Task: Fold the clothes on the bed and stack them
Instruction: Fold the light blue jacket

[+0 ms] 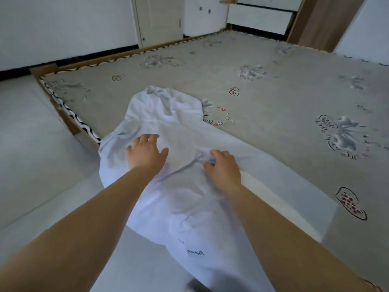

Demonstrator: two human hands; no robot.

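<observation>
Two bare forearms are seen entering from the bottom edge, reaching forward over the near corner of the bed.

Garment: pale blue collared shirt (pixel 181 186), laid lengthwise across the near left corner of the bed (pixel 273 98), collar at the far end, hem toward the camera. Its lower part hangs off the bed edge over the floor (pixel 31 144). Small dark lettering is printed near the hem; it cannot be read. A ridge of bunched cloth is raised between the two hands.

Left hand (pixel 146 152): rested palm-down on the shirt's left side, fingers straight and slightly spread, thumb held out toward the right. Nothing is gripped.

Right hand (pixel 223 167): placed on the shirt to the right of the left hand, the two apart. Fingers are curled, and a fold of the cloth is gathered between thumb and fingertips.

Bed cover: grey-beige fabric printed with grey bows, red-dotted hearts and script motifs. A white band of bedding (pixel 294 211) is exposed just right of the shirt at the near edge.

Bed frame (pixel 69 121): wooden, with a black-and-white patterned trim along the left side.

Background: white walls, a cream door (pixel 160 20), white drawers (pixel 259 17) and a brown wooden panel (pixel 320 22) at the far right.
</observation>
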